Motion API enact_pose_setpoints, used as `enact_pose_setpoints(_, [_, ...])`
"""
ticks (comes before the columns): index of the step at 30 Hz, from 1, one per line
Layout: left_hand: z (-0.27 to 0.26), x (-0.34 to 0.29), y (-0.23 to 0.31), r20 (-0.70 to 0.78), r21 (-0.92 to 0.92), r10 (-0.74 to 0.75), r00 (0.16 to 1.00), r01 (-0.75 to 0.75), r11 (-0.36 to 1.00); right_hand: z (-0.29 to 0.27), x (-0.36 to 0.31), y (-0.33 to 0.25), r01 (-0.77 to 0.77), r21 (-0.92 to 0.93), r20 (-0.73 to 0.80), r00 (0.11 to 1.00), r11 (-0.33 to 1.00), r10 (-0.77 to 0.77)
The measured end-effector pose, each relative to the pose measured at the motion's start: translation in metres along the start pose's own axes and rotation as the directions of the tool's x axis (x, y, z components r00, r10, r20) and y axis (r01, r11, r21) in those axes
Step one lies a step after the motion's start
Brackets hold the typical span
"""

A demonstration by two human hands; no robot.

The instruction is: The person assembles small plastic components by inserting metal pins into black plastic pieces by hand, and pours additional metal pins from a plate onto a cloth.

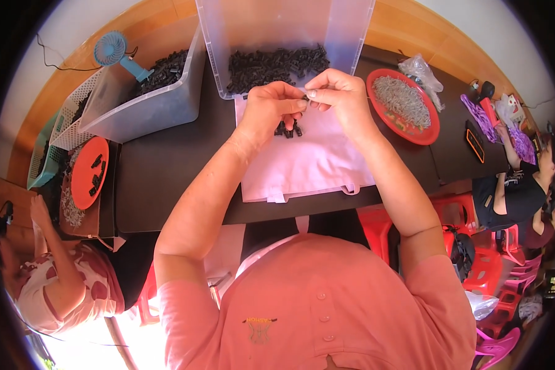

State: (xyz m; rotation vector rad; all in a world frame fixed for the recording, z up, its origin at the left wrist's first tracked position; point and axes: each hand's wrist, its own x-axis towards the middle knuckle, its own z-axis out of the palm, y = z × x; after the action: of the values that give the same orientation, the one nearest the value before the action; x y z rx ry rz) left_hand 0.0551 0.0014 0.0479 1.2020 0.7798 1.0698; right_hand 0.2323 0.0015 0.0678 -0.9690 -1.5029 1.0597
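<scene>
Coral shirt [357, 296] cut off below; left hand [270, 108] and right hand [340, 97] together, pinching tiny piece [306, 97], mostly hidden.

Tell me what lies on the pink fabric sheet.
Small, black, elongated pieces lie on the sheet, near the left hand. Whatever it and the right hand cover is hidden.
</scene>
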Motion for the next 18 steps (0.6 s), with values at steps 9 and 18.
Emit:
enact_pose_setpoints(9, [0.0, 0.0, 0.0, -0.037, 0.118, 0.04, 0.999, -0.035, 0.992, -0.003, -0.001, 0.009, 0.043, -0.019, 0.069, 0.997, 0.999, -0.041])
enact_pose_setpoints(18, [-0.008, 0.003, 0.001, -0.057, 0.144, 0.072, 0.996, -0.063, 0.988, 0.005, -0.001, 0.017, 0.02, 0.029, 0.075, 0.997, 0.999, -0.022])
